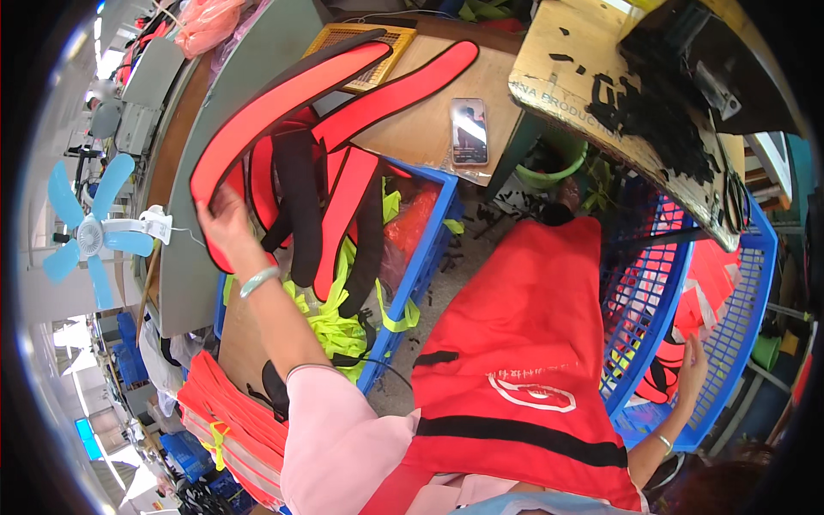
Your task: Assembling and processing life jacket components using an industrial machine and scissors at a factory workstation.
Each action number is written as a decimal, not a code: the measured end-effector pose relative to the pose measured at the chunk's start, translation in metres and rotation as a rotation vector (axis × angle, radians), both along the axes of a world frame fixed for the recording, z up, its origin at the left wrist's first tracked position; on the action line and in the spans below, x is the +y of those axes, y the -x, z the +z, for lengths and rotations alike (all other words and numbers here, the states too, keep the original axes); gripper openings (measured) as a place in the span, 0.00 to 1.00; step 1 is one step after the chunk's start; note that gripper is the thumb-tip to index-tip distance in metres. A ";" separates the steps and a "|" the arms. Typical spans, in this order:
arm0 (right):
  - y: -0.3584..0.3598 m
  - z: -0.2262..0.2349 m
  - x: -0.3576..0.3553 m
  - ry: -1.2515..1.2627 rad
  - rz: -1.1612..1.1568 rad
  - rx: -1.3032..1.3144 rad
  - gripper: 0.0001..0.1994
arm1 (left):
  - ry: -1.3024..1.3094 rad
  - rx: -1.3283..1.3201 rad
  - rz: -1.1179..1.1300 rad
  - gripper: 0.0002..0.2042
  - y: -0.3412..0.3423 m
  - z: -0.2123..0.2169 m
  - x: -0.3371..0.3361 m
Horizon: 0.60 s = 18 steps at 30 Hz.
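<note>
Phone on the table, right of the straps

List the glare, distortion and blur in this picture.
Head view: a white streak of glare crosses the phone; bright patches at far left are washed out; the fisheye rim falls to black, and the rightmost basket bows; the fan shows distinct blades, and the left hand has no obvious motion blur.
</note>
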State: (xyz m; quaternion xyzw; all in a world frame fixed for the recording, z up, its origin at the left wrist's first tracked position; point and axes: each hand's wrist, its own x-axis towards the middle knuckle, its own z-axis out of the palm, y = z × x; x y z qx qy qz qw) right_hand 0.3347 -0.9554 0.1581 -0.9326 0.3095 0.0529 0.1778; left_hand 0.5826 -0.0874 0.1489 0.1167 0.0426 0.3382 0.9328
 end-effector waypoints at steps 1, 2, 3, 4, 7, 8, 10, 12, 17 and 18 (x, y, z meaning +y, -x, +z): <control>-0.002 -0.004 -0.004 0.002 0.071 -0.052 0.17 | -0.108 -0.021 -0.020 0.14 0.022 0.010 0.016; -0.006 -0.004 -0.003 0.006 0.140 -0.102 0.17 | -0.126 0.036 0.079 0.13 0.038 0.022 0.023; -0.010 -0.002 0.002 0.030 0.148 -0.111 0.16 | -0.167 0.017 0.077 0.12 0.051 0.033 0.034; -0.017 0.001 0.009 0.037 0.143 -0.111 0.16 | -0.206 0.014 0.065 0.11 0.062 0.053 0.024; -0.030 0.009 0.024 0.023 0.203 -0.146 0.15 | -0.375 0.009 0.195 0.12 0.098 0.097 0.067; -0.030 0.009 0.029 0.029 0.192 -0.145 0.15 | -0.394 0.018 0.295 0.13 0.097 0.112 0.066; -0.036 0.006 0.035 0.018 0.251 -0.183 0.15 | -0.515 0.073 0.448 0.15 0.099 0.148 0.057; -0.042 -0.001 0.041 -0.025 0.273 -0.225 0.14 | -0.565 0.024 0.451 0.15 0.110 0.175 0.083; -0.049 -0.002 0.064 -0.101 0.270 -0.216 0.14 | -0.708 -0.180 0.434 0.17 0.143 0.258 0.124; -0.049 -0.001 0.065 -0.100 0.284 -0.189 0.14 | -0.772 -0.211 0.401 0.18 0.150 0.284 0.124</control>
